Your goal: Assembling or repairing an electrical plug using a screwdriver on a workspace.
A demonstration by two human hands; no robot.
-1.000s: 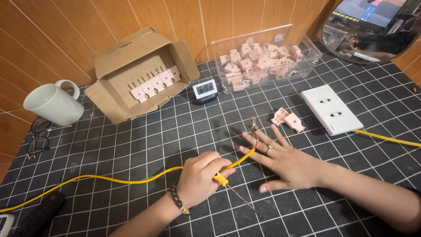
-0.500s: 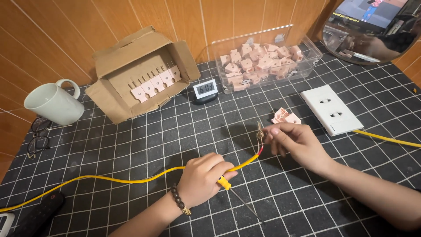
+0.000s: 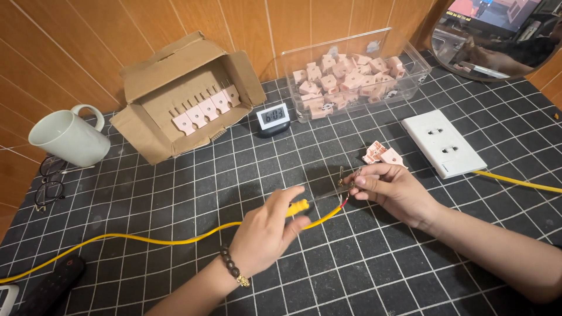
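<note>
Left hand: the left hand point(image 3: 266, 231), a dark bead bracelet at its wrist, has its fingers curled around the yellow handle of a thin screwdriver point(image 3: 298, 206); the metal shaft points right, toward the other hand.
Right hand: the right hand point(image 3: 393, 190) pinches with thumb and fingertips the stripped end of a yellow sheathed cable point(image 3: 175, 240), where a red inner wire and bare metal strands show.
Tool tip: it meets the wire end just at the right fingertips; whether it touches metal cannot be told.
Cable: it lies on the black grid-lined cutting mat point(image 3: 175, 193), running from the lower left edge under the left hand up to the right hand.
Loose parts: two small pink plastic connector pieces point(image 3: 381, 155) lie on the mat just above the right hand.
Socket: a white double wall socket plate point(image 3: 442, 143) lies right of them, a second yellow cable near its lower corner.
Back row: an open cardboard box holding pink pieces point(image 3: 190, 96), a small digital clock point(image 3: 273, 118), a clear plastic tub of pink pieces point(image 3: 351, 73).
Left edge: a white ceramic mug point(image 3: 67, 136), with spectacles point(image 3: 50, 187) below it.
</note>
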